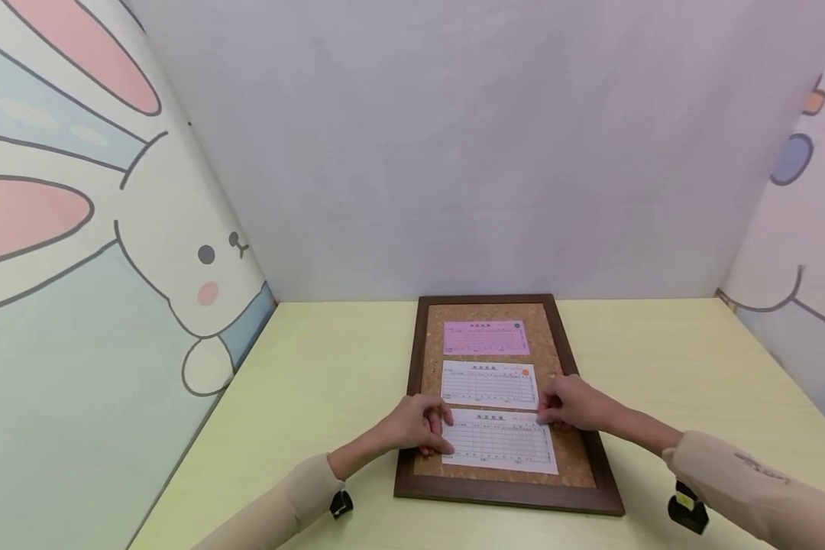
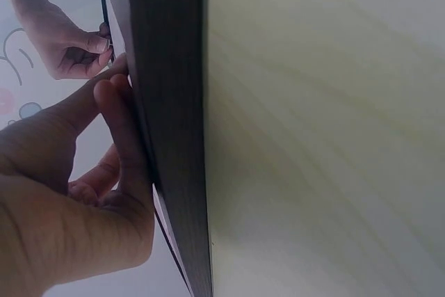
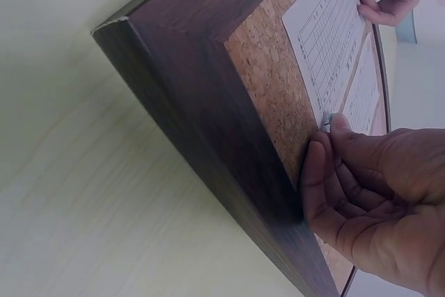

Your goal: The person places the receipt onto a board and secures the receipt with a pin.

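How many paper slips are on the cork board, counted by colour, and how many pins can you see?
Pink slips: 1
White slips: 2, the middle slip and the nearest slip, which the left hand and right hand both touch
Visible coloured pins: 2, a dark pin and an orange pin
Cork boards: 1
Total: 6

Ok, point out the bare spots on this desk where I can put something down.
The yellow desk lies bare left of the cork board, toward the rabbit wall, and right of it, toward the other wall. On the board it is crowded: three forms, with the left hand and right hand at the lowest form.
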Demonstrator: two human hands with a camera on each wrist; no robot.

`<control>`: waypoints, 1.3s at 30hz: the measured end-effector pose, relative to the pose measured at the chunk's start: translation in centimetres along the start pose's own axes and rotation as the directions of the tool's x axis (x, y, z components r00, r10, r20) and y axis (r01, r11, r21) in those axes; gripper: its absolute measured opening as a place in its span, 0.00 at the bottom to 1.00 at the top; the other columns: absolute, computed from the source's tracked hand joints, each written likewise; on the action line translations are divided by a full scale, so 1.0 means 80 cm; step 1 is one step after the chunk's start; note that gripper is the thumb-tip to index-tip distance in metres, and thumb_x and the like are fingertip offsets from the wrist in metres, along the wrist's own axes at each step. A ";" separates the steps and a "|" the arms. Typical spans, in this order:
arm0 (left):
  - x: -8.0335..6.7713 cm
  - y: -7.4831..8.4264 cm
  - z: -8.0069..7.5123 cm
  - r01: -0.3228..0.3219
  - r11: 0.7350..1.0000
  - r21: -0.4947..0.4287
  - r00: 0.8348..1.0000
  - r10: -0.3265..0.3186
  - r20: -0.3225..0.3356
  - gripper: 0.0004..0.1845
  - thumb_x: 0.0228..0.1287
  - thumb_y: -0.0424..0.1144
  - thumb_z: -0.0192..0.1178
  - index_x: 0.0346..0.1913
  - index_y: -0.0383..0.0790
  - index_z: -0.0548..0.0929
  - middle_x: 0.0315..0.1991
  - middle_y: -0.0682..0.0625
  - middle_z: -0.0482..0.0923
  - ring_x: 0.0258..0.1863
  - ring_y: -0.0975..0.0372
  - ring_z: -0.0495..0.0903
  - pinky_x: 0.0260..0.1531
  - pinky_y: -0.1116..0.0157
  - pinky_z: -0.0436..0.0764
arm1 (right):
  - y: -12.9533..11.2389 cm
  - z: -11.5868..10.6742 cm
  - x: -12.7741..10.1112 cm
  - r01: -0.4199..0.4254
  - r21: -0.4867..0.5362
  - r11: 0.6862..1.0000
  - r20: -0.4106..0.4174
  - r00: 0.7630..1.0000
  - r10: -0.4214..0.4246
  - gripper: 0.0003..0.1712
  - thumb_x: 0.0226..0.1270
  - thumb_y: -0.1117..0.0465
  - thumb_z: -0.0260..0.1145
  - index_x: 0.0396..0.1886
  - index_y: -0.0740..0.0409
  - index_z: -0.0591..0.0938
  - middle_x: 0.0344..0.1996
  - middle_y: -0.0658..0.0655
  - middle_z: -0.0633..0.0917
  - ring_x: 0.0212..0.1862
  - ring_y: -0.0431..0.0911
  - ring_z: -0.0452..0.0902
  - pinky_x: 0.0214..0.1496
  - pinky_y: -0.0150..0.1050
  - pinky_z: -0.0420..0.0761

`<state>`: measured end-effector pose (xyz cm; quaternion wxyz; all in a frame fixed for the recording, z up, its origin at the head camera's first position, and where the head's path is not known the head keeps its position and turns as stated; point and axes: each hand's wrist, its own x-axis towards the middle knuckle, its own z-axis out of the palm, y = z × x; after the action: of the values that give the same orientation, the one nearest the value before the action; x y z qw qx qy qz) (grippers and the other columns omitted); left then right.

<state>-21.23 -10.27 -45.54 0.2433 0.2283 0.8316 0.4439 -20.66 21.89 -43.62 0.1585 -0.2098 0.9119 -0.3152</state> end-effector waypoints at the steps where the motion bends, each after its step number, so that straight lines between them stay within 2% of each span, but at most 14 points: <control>1: -0.001 0.000 -0.001 0.000 1.000 0.000 1.000 0.000 -0.001 0.16 0.51 0.28 0.78 0.40 0.33 0.82 0.20 0.53 0.78 0.13 0.66 0.77 0.16 0.72 0.78 | -0.002 0.001 0.000 -0.003 -0.001 1.000 -0.005 1.000 0.003 0.08 0.65 0.65 0.72 0.26 0.58 0.84 0.21 0.47 0.79 0.22 0.36 0.71 0.23 0.29 0.74; 8: -0.005 -0.001 -0.003 0.003 1.000 -0.006 1.000 -0.003 -0.006 0.16 0.51 0.28 0.78 0.40 0.32 0.82 0.20 0.53 0.78 0.13 0.66 0.77 0.17 0.72 0.78 | -0.012 0.006 0.004 -0.028 -0.042 0.999 -0.036 0.999 0.027 0.08 0.64 0.67 0.72 0.26 0.59 0.83 0.22 0.48 0.79 0.23 0.36 0.71 0.24 0.29 0.73; 12: -0.006 -0.001 -0.002 0.015 1.000 -0.015 1.000 -0.015 -0.009 0.16 0.50 0.27 0.78 0.40 0.33 0.82 0.20 0.53 0.78 0.13 0.66 0.77 0.16 0.72 0.78 | -0.015 0.010 0.006 -0.078 -0.053 0.996 -0.035 0.996 0.076 0.09 0.64 0.68 0.72 0.25 0.58 0.82 0.21 0.49 0.78 0.22 0.37 0.71 0.24 0.29 0.74; 16: -0.006 -0.001 0.000 0.021 1.000 -0.018 1.000 -0.021 -0.008 0.16 0.50 0.27 0.78 0.40 0.34 0.82 0.20 0.53 0.78 0.13 0.66 0.77 0.16 0.72 0.78 | -0.013 0.011 0.008 -0.092 -0.058 0.994 -0.026 0.996 0.091 0.09 0.64 0.68 0.73 0.28 0.58 0.80 0.21 0.50 0.78 0.22 0.38 0.72 0.24 0.30 0.75; 23: 0.002 0.000 0.000 -0.013 1.000 -0.012 1.000 0.013 -0.019 0.17 0.50 0.27 0.78 0.40 0.32 0.82 0.20 0.52 0.78 0.13 0.66 0.76 0.16 0.72 0.78 | 0.005 -0.003 0.007 -0.015 0.027 1.000 -0.016 1.000 0.015 0.09 0.64 0.67 0.73 0.28 0.58 0.80 0.22 0.50 0.80 0.23 0.38 0.75 0.24 0.29 0.78; 26: 0.008 0.001 -0.001 -0.032 0.999 -0.012 0.999 0.032 -0.017 0.16 0.50 0.28 0.78 0.40 0.32 0.82 0.20 0.52 0.78 0.13 0.67 0.77 0.17 0.72 0.78 | 0.017 -0.010 0.005 0.051 0.052 0.997 -0.008 0.999 -0.050 0.08 0.66 0.66 0.71 0.28 0.58 0.82 0.25 0.49 0.80 0.24 0.37 0.75 0.26 0.29 0.78; 30: 0.012 -0.001 -0.003 -0.037 0.999 -0.023 0.999 0.037 0.007 0.14 0.55 0.29 0.76 0.42 0.32 0.83 0.22 0.51 0.79 0.15 0.66 0.78 0.18 0.72 0.79 | 0.030 -0.013 -0.002 0.098 0.090 0.991 0.015 0.995 -0.099 0.06 0.71 0.62 0.67 0.32 0.58 0.83 0.26 0.48 0.80 0.26 0.34 0.73 0.27 0.29 0.76; 32: 0.012 -0.003 -0.007 -0.043 0.999 -0.024 0.998 0.044 0.044 0.12 0.59 0.30 0.73 0.44 0.32 0.83 0.23 0.49 0.80 0.16 0.66 0.79 0.19 0.71 0.80 | 0.036 -0.014 -0.005 0.087 0.106 0.991 0.016 0.996 -0.089 0.06 0.73 0.61 0.66 0.35 0.58 0.84 0.27 0.48 0.81 0.27 0.34 0.74 0.28 0.30 0.77; 34: 0.013 -0.004 -0.013 -0.053 0.998 -0.016 0.995 0.054 0.081 0.11 0.63 0.32 0.71 0.46 0.32 0.84 0.25 0.47 0.82 0.18 0.65 0.80 0.21 0.69 0.82 | 0.041 -0.016 -0.008 0.082 0.088 0.993 -0.022 0.996 -0.081 0.05 0.72 0.62 0.67 0.39 0.59 0.85 0.27 0.48 0.82 0.28 0.34 0.73 0.28 0.30 0.78; 36: 0.015 -0.005 -0.020 -0.081 0.997 0.018 0.992 0.079 0.096 0.11 0.66 0.33 0.69 0.48 0.32 0.84 0.27 0.46 0.83 0.19 0.65 0.80 0.21 0.69 0.83 | 0.045 -0.022 -0.009 0.078 0.031 0.996 -0.095 0.993 -0.075 0.06 0.71 0.62 0.68 0.42 0.60 0.86 0.30 0.49 0.84 0.30 0.35 0.74 0.30 0.31 0.78; 39: 0.022 -0.008 -0.030 -0.140 0.986 0.092 0.990 0.136 0.047 0.12 0.68 0.34 0.67 0.50 0.33 0.84 0.30 0.47 0.84 0.20 0.66 0.80 0.22 0.69 0.82 | 0.051 -0.034 -0.009 0.071 -0.077 0.995 -0.217 0.972 -0.086 0.10 0.68 0.64 0.70 0.46 0.64 0.86 0.35 0.54 0.87 0.34 0.39 0.78 0.34 0.33 0.80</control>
<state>-24.14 -11.05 -45.25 0.2177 0.3057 0.8289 0.4149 -22.31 26.54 -44.08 0.0367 -0.2149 0.9250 -0.3112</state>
